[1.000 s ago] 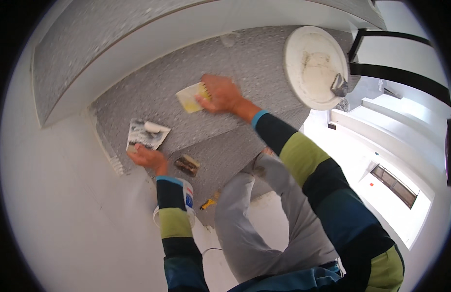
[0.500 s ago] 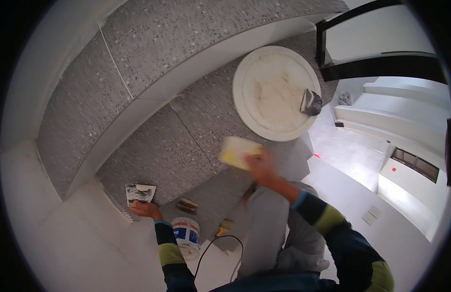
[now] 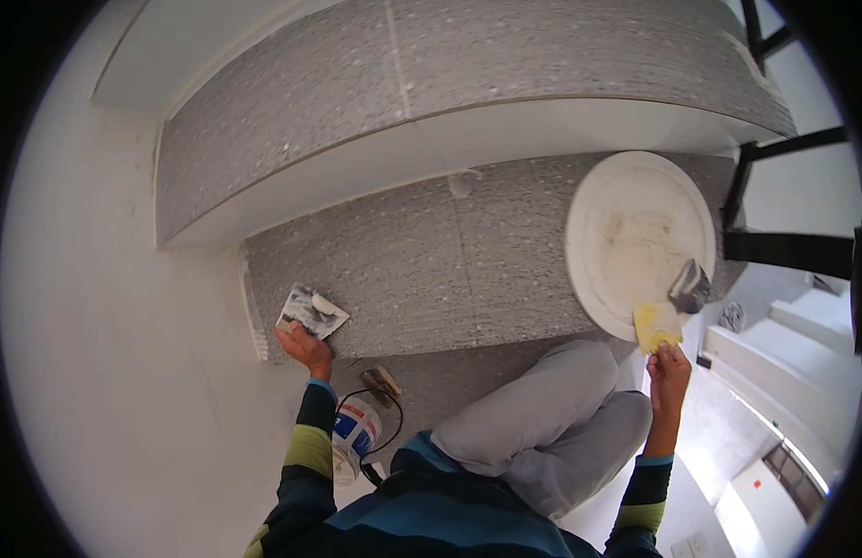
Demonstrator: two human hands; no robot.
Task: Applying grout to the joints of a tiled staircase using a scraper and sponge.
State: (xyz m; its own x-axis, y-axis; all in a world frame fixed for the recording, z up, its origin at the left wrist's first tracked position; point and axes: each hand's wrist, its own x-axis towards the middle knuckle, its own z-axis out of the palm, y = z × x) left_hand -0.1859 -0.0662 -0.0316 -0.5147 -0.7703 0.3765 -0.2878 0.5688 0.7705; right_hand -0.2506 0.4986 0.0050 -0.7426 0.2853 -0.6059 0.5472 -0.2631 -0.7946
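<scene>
My left hand (image 3: 305, 349) grips a flat square plate (image 3: 312, 312) by its near edge. Dark patches and white smears cover it, with a whitish lump on top. It is over the left end of the grey speckled step (image 3: 403, 270). Out to the right, my right hand (image 3: 669, 365) pinches a yellow square pad (image 3: 657, 327) with whitish smears; whether it is a sponge or a scraper I cannot tell. The pad is at the near rim of a large round white tray (image 3: 635, 223). Beside it on the tray lies a dark crumpled bundle (image 3: 691, 286) with a pale part.
A white bucket (image 3: 356, 428) with a blue and red label stands near my left forearm, a black cable (image 3: 400, 409) beside it. Close by lies a brush-like tool (image 3: 381, 383). A higher step (image 3: 291, 112) rises behind. Black railing (image 3: 784, 246) borders the right, above descending white stairs (image 3: 803, 344).
My right hand has swung right, bringing the yellow pad to the tray's rim. My left hand still holds the plate. The whole view has turned and shifted.
</scene>
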